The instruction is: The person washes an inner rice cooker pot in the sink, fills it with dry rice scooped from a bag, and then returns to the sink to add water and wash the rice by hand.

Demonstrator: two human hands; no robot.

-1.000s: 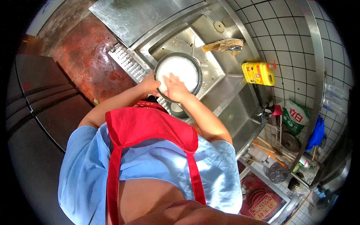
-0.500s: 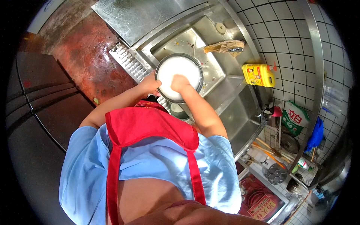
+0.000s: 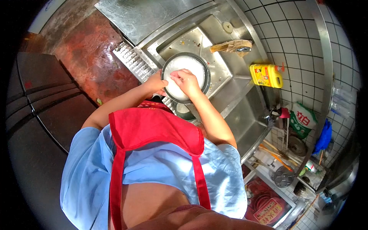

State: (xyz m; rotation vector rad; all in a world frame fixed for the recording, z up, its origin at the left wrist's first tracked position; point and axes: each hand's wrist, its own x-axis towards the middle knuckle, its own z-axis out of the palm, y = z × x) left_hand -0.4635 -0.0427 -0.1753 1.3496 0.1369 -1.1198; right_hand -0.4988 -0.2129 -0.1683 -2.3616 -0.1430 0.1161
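Observation:
A round pot with a dark rim is full of white, milky-looking contents and stands out over the edge of the sink. My left hand grips its left rim, thumb on top and fingers underneath. Over the white contents is my right hand, its fingers bent and drawn together near the surface. Whether anything is between those fingers is too small to tell. Just below the pot, a second round container with pale contents is partly hidden.
A steel double sink holds scattered food bits. On its far side lies a brown, crumpled item. A yellow bottle stands by the tiled wall. A faucet, a green-and-white bag and a perforated steel strip are around.
My right hand first lay spread on the white contents, then dipped in with its fingers hidden, and has now risen with them bent. My left hand keeps its grip on the rim.

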